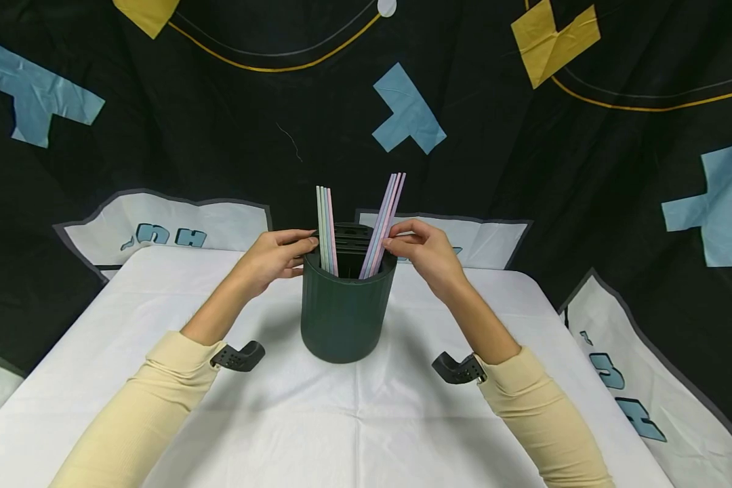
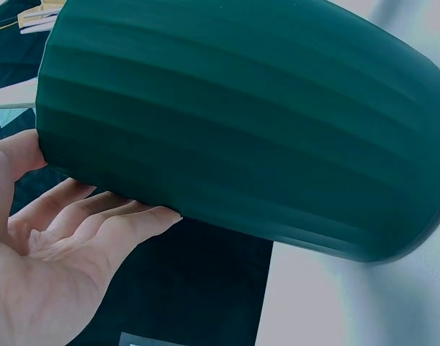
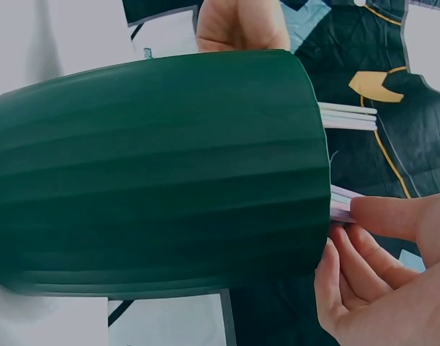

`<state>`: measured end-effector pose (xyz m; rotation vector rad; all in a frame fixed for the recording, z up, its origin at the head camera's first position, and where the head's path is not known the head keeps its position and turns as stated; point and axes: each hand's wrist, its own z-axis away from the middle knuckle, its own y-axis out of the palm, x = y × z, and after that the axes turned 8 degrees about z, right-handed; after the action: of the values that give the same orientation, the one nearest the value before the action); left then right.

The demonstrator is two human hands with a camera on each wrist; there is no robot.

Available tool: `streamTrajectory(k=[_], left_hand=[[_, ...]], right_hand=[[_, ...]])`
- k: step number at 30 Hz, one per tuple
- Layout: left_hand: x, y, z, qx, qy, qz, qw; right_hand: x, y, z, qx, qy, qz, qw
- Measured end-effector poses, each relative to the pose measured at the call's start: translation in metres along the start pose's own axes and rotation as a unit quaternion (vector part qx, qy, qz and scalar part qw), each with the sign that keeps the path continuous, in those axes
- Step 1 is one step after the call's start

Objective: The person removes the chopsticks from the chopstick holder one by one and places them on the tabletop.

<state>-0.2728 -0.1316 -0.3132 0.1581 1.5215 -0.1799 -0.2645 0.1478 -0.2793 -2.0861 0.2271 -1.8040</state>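
A dark green ribbed bin point(image 1: 344, 318) stands upright with black slats point(image 1: 352, 238) at the back of its opening. Two bundles of slim pastel sticks rise from it: a left bundle point(image 1: 326, 227) in green, blue and pink, and a right bundle point(image 1: 383, 224) in lilac and pink, leaning right. My left hand point(image 1: 270, 259) grips the bin at its left rim, thumb on the edge, fingers along the outer wall point(image 2: 205, 122). At the right rim, my right hand point(image 1: 423, 252) pinches the lilac and pink sticks point(image 3: 340, 203) between thumb and fingers. The sticks' lower ends are hidden inside.
A white cloth point(image 1: 305, 434) covers the table under the bin. Behind it hangs a black curtain point(image 1: 232, 135) with blue and yellow shapes and a white lower border point(image 1: 177, 220). Each wrist wears a dark camera band point(image 1: 239, 356).
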Motion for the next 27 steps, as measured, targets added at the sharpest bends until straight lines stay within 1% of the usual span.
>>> streamTrajectory(k=[7, 13, 21, 27], left_hand=[[0.003, 0.001, -0.002, -0.002, 0.001, 0.008, 1.0], [0.003, 0.001, -0.001, -0.003, 0.002, 0.006, 1.0], [0.002, 0.001, 0.0, 0.0, 0.004, 0.008, 1.0], [0.002, 0.0, 0.0, -0.001, 0.007, 0.004, 1.0]], right_hand=[[0.0, 0.002, -0.001, -0.016, 0.011, 0.004, 1.0], [0.005, -0.002, -0.002, -0.031, 0.015, 0.009, 0.999], [0.02, -0.01, -0.001, -0.045, -0.009, -0.012, 0.999], [0.03, -0.017, -0.003, -0.056, -0.032, -0.058, 0.996]])
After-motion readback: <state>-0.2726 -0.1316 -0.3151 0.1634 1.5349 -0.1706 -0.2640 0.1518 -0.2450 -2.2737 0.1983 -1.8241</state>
